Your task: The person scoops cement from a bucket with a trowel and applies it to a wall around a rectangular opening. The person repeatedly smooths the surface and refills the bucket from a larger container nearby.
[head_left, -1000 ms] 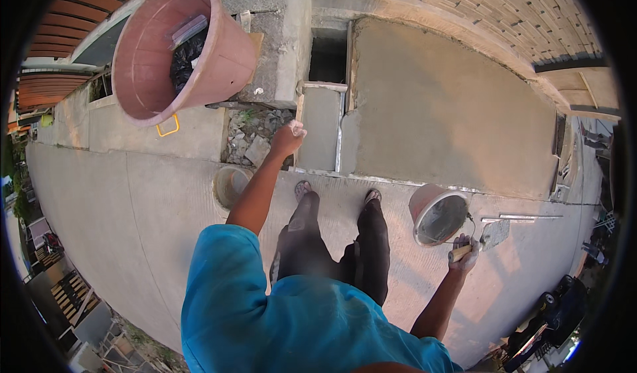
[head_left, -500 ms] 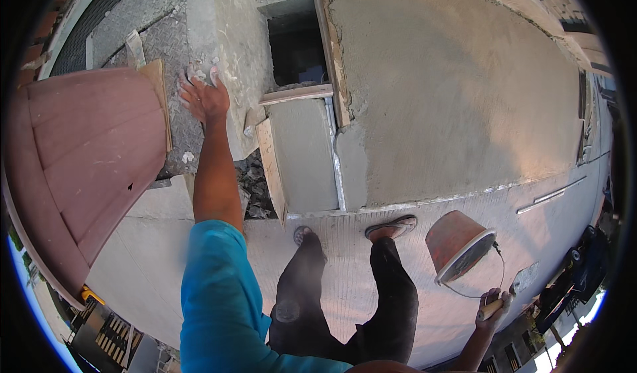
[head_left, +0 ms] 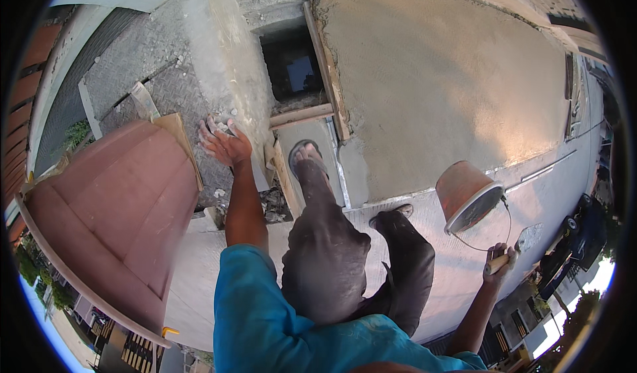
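My left hand point(head_left: 225, 144) is held out with its fingers spread, over or on a dusty grey patterned surface point(head_left: 179, 97) with crumbs of mortar; whether it rests there I cannot tell. Nothing is in it. My right hand point(head_left: 501, 265) is closed round the wooden handle of a trowel point(head_left: 529, 237), its blade grey with cement. The wire handle of a reddish bucket point(head_left: 464, 190) also runs to that hand. The bucket hangs tilted, its mouth toward me and its inside coated grey.
A large reddish-brown plastic tub point(head_left: 126, 207) stands at the left. Ahead, wooden boards point(head_left: 325, 74) edge a dark square pit point(head_left: 290, 64) holding water. Smooth wet-looking cement point(head_left: 438, 101) spreads to the right. My left sandalled foot point(head_left: 308, 157) is on a narrow cement strip.
My left foot has stepped forward from the pavement onto the narrow cement strip. My left hand stays spread over the dusty surface. Trowel and bucket remain in my right hand.
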`<control>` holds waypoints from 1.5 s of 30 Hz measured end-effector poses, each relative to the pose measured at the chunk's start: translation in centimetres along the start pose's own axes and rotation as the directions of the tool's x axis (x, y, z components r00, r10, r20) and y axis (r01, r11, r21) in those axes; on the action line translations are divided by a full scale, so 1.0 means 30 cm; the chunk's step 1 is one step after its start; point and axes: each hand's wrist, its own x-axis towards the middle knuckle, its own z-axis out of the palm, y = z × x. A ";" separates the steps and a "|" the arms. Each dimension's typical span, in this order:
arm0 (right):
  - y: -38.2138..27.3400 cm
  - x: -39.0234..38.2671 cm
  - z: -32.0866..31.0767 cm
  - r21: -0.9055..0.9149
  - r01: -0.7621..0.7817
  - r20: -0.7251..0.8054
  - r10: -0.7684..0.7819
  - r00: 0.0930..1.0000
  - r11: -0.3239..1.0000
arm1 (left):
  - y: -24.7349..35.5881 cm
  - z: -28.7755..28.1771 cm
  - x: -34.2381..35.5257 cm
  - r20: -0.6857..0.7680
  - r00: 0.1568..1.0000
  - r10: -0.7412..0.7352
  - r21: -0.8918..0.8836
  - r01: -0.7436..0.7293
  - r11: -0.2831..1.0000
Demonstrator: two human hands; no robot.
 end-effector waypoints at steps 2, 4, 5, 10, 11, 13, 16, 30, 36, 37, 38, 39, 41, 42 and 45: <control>-0.055 -0.006 0.043 0.004 0.034 0.012 -0.034 0.999 0.999 | -0.003 0.014 0.007 0.030 0.999 -0.022 -0.020 0.022 1.000; -0.086 -0.014 0.097 0.035 0.077 0.005 -0.078 0.997 0.996 | 0.009 -0.004 0.021 0.043 0.999 -0.014 -0.023 0.015 1.000; -0.094 -0.005 0.130 0.063 0.095 0.004 -0.095 0.995 0.994 | 0.019 -0.019 0.037 0.042 0.999 -0.010 -0.020 0.011 1.000; -0.054 -0.012 0.427 0.078 0.176 0.099 -0.183 0.978 0.981 | -0.010 -0.003 0.039 0.026 0.999 -0.018 0.006 0.018 1.000; -0.035 -0.021 0.521 0.060 0.180 0.069 -0.183 0.981 0.982 | -0.024 -0.009 0.039 0.032 0.999 -0.024 0.019 0.023 1.000; 0.010 -0.012 0.626 0.051 0.194 0.050 -0.196 0.979 0.980 | -0.010 -0.015 0.045 0.054 0.998 -0.022 0.027 0.020 0.999; 0.098 0.054 0.684 0.103 0.141 0.035 -0.146 0.989 0.985 | 0.032 0.002 0.043 0.075 0.997 0.015 0.010 -0.016 1.000; 0.182 0.254 1.038 -0.008 -0.101 -0.004 0.101 0.995 0.995 | -0.047 0.053 0.005 -0.109 0.958 0.265 0.149 -0.248 0.957; 0.145 0.390 1.063 0.005 -0.142 0.068 0.141 0.988 0.990 | -0.009 -0.018 0.011 0.093 0.990 0.106 0.192 -0.122 0.974; 0.139 0.417 1.056 -0.012 -0.149 0.042 0.150 0.988 0.989 | -0.006 -0.041 0.026 0.125 0.990 0.061 0.214 -0.087 0.973; 0.126 0.403 0.991 -0.008 -0.148 -0.056 0.147 0.988 0.989 | 0.034 -0.037 0.070 0.195 0.978 0.076 0.207 -0.116 0.971; 0.118 0.456 1.037 -0.026 -0.160 -0.011 0.159 0.987 0.987 | 0.008 -0.083 0.081 0.206 0.979 -0.003 0.227 -0.045 0.973; 0.096 0.500 1.045 -0.028 -0.167 -0.060 0.166 0.984 0.985 | 0.022 -0.131 0.165 0.298 0.953 -0.047 0.211 -0.018 0.977; 0.089 0.515 1.037 -0.046 -0.161 -0.096 0.156 0.983 0.986 | 0.044 -0.159 0.218 0.347 0.936 -0.057 0.194 -0.012 0.981; 0.052 0.562 0.973 -0.092 -0.086 -0.231 0.063 0.971 0.992 | 0.178 -0.149 0.485 0.465 0.884 0.045 0.009 -0.056 0.998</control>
